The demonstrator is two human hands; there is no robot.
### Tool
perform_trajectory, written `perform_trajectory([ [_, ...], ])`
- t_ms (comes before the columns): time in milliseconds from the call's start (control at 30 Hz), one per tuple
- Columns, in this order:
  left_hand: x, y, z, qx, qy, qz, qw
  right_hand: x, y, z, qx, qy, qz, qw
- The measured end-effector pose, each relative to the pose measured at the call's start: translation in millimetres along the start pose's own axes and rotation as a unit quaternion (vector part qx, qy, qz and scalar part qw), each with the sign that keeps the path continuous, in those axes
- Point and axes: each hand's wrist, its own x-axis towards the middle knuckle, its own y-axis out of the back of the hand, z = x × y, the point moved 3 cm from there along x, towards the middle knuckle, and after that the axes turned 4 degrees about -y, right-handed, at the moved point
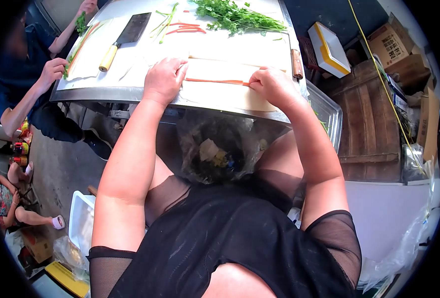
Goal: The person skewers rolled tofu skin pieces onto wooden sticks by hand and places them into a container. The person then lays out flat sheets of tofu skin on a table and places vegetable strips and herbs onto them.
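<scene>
A thin orange-red strip [215, 81] lies across a pale flat sheet [225, 98] at the near edge of the white-topped table. At the strip's left end is my left hand [165, 79], its fingers curled and pressed together; what they hold, if anything, is hidden. My right hand [274, 85] pinches the strip's right end between thumb and fingers. Beyond my hands, several red strips [185, 28] and green stalks [165, 22] rest on the table, with a heap of leafy greens [235, 17] farther back.
A cleaver [125, 39] with a yellow handle lies left on the table; a wooden handle [296, 63] is at the right edge. Across the left corner, a co-worker's hand [53, 72] touches another filled sheet. A lined bin [217, 154] stands below the table.
</scene>
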Motion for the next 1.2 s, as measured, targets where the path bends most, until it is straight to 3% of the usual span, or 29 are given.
perform_trajectory([
  [67, 0.3, 2.0, 2.4, -0.008, -0.014, 0.019, 1.000, -0.9, 1.0, -1.5, -0.011, 0.019, 0.006, 1.000],
  [167, 0.7, -2.3, 17.4, -0.061, -0.115, 0.050, 0.990, -2.8, 1.5, -0.1, 0.005, 0.041, 0.007, 0.999],
  [333, 6.1, -31.6, 81.3, -0.033, -0.217, 0.012, 0.976, -9.4, -0.6, 4.3, 0.028, 0.028, 0.036, 0.999],
  [400, 6.3, -47.3, 93.0, -0.044, -0.209, -0.014, 0.977, -15.3, 3.6, 9.9, 0.037, 0.024, 0.074, 0.996],
  [467, 5.8, -61.9, 97.7, -0.068, -0.168, -0.115, 0.977, -31.3, 14.7, 20.9, 0.091, 0.007, 0.152, 0.984],
  [533, 6.4, -63.9, 98.3, -0.057, -0.188, -0.111, 0.974, -61.3, 26.0, 27.9, 0.044, -0.007, 0.224, 0.974],
  [633, 4.4, -60.4, 99.7, -0.060, -0.196, -0.132, 0.970, -116.9, 15.5, 48.5, 0.095, -0.064, 0.262, 0.958],
  [733, 6.3, -56.7, 106.0, -0.045, -0.246, -0.088, 0.964, -169.8, -21.0, 65.4, 0.181, -0.125, 0.272, 0.937],
  [833, 10.1, -56.8, 115.2, -0.035, -0.211, -0.048, 0.976, -202.2, -40.0, 65.1, 0.136, -0.117, 0.348, 0.920],
  [867, 11.2, -58.3, 118.8, -0.033, -0.223, -0.053, 0.973, -208.2, -46.0, 66.1, 0.141, -0.126, 0.356, 0.915],
  [933, 17.9, -65.1, 122.1, 0.025, -0.147, -0.113, 0.982, -221.5, -50.4, 65.4, 0.103, -0.088, 0.382, 0.914],
  [967, 19.9, -68.3, 123.0, 0.028, -0.134, -0.116, 0.984, -225.9, -53.1, 61.9, 0.154, -0.102, 0.378, 0.907],
  [1200, 35.7, -63.3, 139.3, 0.071, -0.134, -0.160, 0.975, -238.0, -76.4, 67.0, 0.186, -0.074, 0.373, 0.906],
])
